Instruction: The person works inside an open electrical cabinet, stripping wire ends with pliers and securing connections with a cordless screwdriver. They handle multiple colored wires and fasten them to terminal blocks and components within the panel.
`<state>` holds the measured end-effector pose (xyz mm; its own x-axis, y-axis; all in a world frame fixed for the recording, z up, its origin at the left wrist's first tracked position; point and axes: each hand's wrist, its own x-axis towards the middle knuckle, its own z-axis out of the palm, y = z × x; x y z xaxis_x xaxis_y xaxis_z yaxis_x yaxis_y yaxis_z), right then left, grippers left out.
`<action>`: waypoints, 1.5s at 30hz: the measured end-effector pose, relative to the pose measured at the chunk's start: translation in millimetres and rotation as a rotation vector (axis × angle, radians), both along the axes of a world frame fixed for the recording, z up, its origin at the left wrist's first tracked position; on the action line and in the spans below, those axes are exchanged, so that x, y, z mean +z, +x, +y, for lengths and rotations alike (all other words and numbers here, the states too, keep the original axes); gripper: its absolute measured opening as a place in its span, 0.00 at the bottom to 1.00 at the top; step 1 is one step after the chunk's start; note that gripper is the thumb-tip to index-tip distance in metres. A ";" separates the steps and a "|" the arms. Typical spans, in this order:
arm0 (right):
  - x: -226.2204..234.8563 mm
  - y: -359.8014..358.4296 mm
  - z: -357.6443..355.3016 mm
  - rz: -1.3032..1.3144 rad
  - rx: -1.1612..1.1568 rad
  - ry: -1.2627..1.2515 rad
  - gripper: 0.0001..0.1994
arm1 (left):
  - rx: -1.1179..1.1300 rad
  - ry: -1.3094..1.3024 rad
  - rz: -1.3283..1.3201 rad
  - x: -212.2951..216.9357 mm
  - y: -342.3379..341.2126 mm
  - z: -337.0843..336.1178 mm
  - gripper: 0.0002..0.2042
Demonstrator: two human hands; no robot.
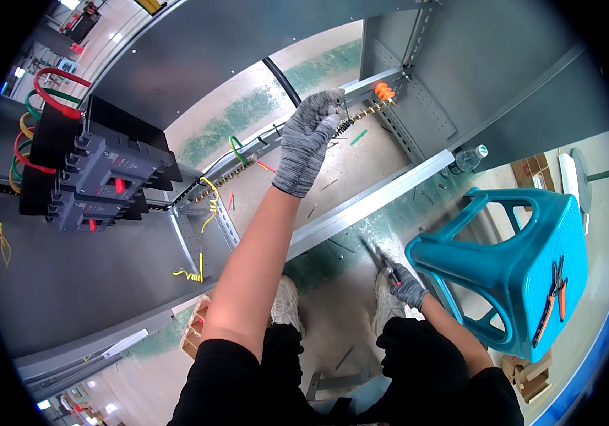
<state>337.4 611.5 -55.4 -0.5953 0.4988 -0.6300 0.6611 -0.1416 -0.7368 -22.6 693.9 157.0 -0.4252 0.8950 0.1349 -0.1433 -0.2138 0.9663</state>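
Grey knit gloves cover both hands. From the head view, the left hand reaches up to the long brass terminal strip inside the grey sheet-metal cabinet, its fingers pinched narrow on a thin dark wire just beside the orange plastic insulator. The right hand hangs low by the knee, fingers closed round a small red-handled tool, near the teal plastic stool, where orange-handled pliers lie.
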 end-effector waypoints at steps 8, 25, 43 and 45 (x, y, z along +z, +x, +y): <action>175.4 -107.3 88.5 0.112 0.114 0.969 0.38 | -0.051 0.058 0.006 -13.7 -5.4 -3.1 0.16; 235.6 -165.0 126.5 -0.248 0.214 1.198 0.45 | -0.100 0.079 0.302 -1.3 -5.5 -5.1 0.18; 225.1 -171.2 133.0 -0.242 0.178 1.144 0.27 | 0.039 0.060 0.679 2.6 -5.7 -6.2 0.18; 222.6 -170.4 132.0 -0.178 0.169 1.166 0.26 | 0.054 0.068 0.736 3.1 -5.0 -4.5 0.19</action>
<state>167.0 743.6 167.2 -0.6590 0.7488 0.0711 0.7128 0.6518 -0.2590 -27.5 689.5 160.2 -0.2465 0.8551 0.4561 0.5488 -0.2647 0.7929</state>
